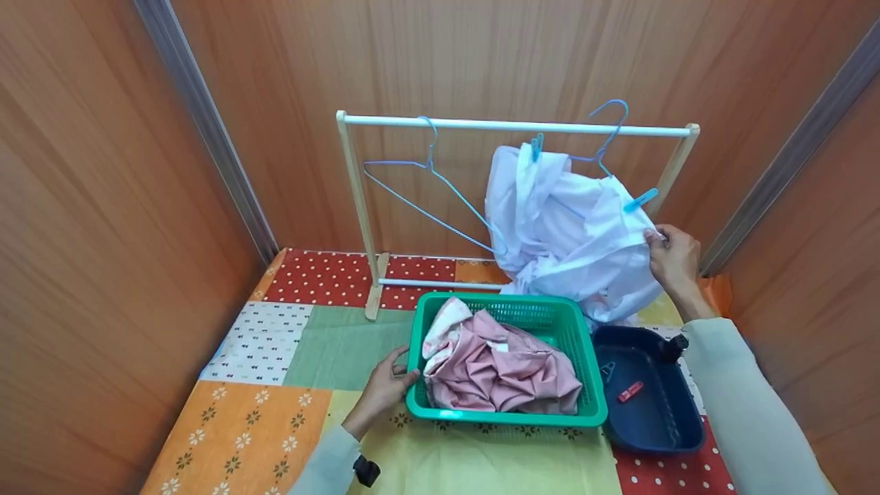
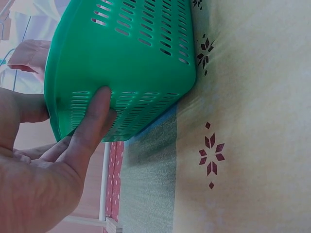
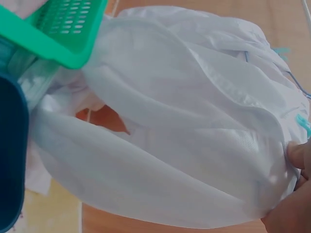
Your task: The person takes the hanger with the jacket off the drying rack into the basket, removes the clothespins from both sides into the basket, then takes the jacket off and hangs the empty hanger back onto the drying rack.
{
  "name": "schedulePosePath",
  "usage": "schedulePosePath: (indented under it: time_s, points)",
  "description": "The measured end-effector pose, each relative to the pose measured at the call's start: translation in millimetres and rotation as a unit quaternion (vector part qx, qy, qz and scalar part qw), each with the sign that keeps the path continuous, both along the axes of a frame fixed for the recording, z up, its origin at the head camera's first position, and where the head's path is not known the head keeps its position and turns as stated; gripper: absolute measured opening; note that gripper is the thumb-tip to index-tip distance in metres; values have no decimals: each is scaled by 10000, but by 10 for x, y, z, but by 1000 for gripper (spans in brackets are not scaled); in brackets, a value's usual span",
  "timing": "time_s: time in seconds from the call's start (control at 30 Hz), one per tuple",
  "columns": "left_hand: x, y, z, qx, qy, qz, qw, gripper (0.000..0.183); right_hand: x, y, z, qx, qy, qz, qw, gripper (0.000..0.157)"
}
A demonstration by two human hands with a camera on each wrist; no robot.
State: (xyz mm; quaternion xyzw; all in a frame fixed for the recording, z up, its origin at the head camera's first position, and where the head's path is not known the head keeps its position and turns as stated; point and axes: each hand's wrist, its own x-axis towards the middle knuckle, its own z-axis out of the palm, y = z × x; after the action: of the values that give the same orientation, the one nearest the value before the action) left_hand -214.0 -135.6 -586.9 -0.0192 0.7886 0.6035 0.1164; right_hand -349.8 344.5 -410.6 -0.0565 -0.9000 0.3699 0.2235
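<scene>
An edge of the white cloth [image 1: 570, 227] is pinched by the fingers of the right hand [image 1: 674, 260], just beyond the right blue peg [image 1: 641, 200]. The rim of the green basket [image 1: 509, 417] is gripped by the left hand [image 1: 386, 381], with its fingers laid against the outer wall. The white cloth is hung, bunched, on the right hanger [image 1: 612, 141], and a second blue peg [image 1: 537, 147] is clipped to its other side. If the edge were pulled hard, the right peg could probably be popped off, or the tilted hanger unhooked from the white bar [image 1: 509, 125]. The left hanger [image 1: 395, 163], its lower corner close by, might be snagged by the folds. Pink fabric [image 1: 502, 364] is held in the basket; were the basket pushed right, the navy tray [image 1: 653, 419] beside it could be shoved along.
</scene>
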Motion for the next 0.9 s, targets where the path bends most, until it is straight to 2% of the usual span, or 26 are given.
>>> schedulePosePath:
  time_s: [0.4,0.63,0.9]
  points:
    - [-2,-5,-8,46,8,-11,10000,61,122,-77,71,-231,281,-106,9993,38]
    - [12,7,15,198,150,-70,9997,63,174,-88,-47,-16,576,44,9983,33]
    - [-3,-7,-2,154,74,-102,9998,60,224,-85,-234,210,479,263,9983,33]
